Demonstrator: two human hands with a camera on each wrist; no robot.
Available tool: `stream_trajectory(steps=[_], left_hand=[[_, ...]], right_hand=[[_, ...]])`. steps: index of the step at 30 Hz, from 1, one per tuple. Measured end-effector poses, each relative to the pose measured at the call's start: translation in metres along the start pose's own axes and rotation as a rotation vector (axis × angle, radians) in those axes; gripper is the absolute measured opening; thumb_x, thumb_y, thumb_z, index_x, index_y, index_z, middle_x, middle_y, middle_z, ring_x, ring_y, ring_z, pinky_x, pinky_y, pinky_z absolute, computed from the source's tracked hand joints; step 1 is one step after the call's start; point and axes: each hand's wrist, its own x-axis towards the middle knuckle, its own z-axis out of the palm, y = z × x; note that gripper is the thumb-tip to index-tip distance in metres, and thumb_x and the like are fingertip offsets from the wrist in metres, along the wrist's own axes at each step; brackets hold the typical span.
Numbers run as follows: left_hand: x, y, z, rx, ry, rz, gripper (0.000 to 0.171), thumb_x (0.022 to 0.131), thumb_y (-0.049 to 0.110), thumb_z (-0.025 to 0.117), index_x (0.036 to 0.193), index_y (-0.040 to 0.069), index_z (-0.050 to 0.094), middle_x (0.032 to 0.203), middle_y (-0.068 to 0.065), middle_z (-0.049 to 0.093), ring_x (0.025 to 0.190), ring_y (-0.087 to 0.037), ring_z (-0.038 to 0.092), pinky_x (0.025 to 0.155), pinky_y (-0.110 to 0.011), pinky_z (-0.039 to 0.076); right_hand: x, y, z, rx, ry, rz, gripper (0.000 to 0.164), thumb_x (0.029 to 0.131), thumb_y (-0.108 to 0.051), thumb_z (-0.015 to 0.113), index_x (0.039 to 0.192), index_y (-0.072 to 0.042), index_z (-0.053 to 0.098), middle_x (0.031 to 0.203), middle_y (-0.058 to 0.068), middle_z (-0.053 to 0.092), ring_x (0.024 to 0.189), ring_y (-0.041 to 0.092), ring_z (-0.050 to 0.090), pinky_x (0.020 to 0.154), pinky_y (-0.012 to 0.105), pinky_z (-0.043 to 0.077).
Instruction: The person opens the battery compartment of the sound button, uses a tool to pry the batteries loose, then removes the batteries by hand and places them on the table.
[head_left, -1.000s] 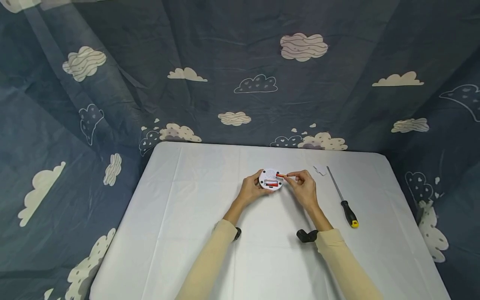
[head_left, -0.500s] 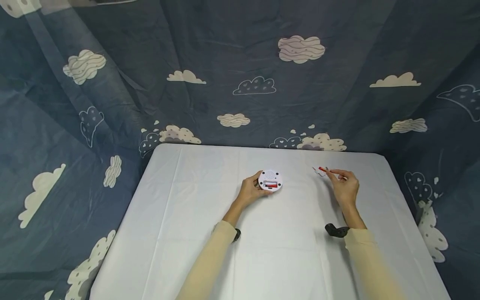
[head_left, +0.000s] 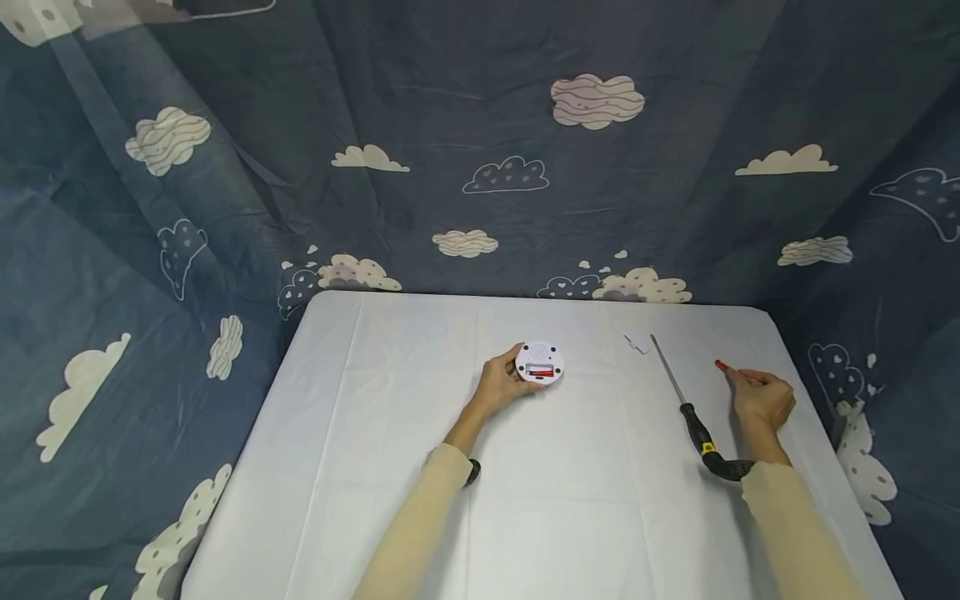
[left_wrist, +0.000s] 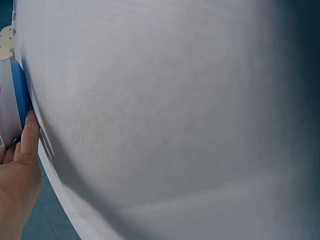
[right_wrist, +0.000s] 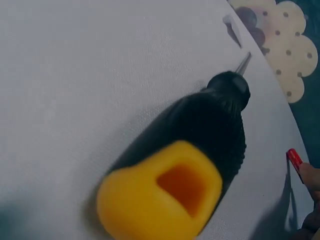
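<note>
My left hand (head_left: 498, 380) grips a round white device (head_left: 538, 353) by its left edge, its underside with small holes and dark feet facing up. In the device's open battery compartment lies one red battery (head_left: 541, 373); the slot beside it is bare. The left wrist view shows the device's blue side (left_wrist: 21, 92) with my fingers (left_wrist: 30, 132) against it. At the right of the table, my right hand (head_left: 762, 402) pinches a second red battery (head_left: 722, 365) between thumb and fingertips. The right wrist view shows that battery's end (right_wrist: 294, 157) poking from the fingers.
Left of my right hand lies a screwdriver (head_left: 696, 427) with a black and yellow handle, its tip pointing away. A small pale piece (head_left: 637, 344), perhaps the battery cover, lies near the tip. Cloud-patterned cloth (head_left: 465, 108) hangs behind the white table (head_left: 405, 375).
My right hand has moved from the device to the right, past the small pale piece and the screwdriver, carrying the red battery. My left hand keeps its hold on the device.
</note>
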Motion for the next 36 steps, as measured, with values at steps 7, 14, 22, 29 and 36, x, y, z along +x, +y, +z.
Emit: stream_trajectory(steps=[7,14,22,29,36], left_hand=[[0.002,-0.001,-0.001,0.003,-0.002,0.009,0.096,0.075,0.001,0.091,0.156,-0.005,0.039,0.157,-0.023,0.048,0.144,-0.029,0.052,0.106,-0.022,0.055],[0.002,-0.001,-0.001,0.006,-0.013,0.018,0.098,0.076,0.001,0.091,0.157,-0.006,0.036,0.155,-0.024,0.049,0.142,-0.029,0.054,0.104,-0.021,0.057],[0.001,-0.002,-0.002,-0.005,-0.009,0.010,0.096,0.076,0.001,0.091,0.156,-0.005,0.038,0.158,-0.023,0.047,0.145,-0.029,0.050,0.108,-0.023,0.055],[0.001,-0.002,-0.002,-0.022,-0.009,-0.022,0.098,0.075,-0.001,0.090,0.157,-0.003,0.037,0.158,-0.022,0.046,0.146,-0.028,0.049,0.107,-0.023,0.055],[0.003,-0.002,0.000,-0.008,-0.008,-0.024,0.097,0.076,0.002,0.091,0.157,-0.004,0.038,0.159,-0.021,0.046,0.146,-0.027,0.050,0.108,-0.022,0.054]], right_hand=[[0.002,0.002,0.004,-0.065,-0.067,0.043,0.043,0.098,-0.032,0.069,0.124,0.002,0.073,0.071,-0.006,0.063,0.085,0.025,0.057,0.065,0.029,0.034],[0.001,-0.001,0.005,-0.084,-0.065,0.023,0.048,0.094,-0.033,0.072,0.123,0.005,0.070,0.121,0.028,0.069,0.117,0.042,0.059,0.067,0.030,0.033],[-0.009,-0.028,0.010,-0.012,-0.032,-0.044,0.051,0.091,-0.040,0.076,0.131,-0.008,0.071,0.070,-0.019,0.045,0.077,0.009,0.046,0.067,0.026,0.031],[-0.061,-0.075,0.035,0.027,-0.270,-0.383,0.039,0.096,-0.034,0.075,0.129,-0.015,0.074,0.082,-0.002,0.052,0.059,0.000,0.041,0.049,0.020,0.035],[-0.128,-0.101,0.081,0.113,-0.589,-0.646,0.030,0.093,-0.021,0.080,0.120,-0.009,0.079,0.077,0.005,0.051,0.063,0.008,0.044,0.051,0.017,0.036]])
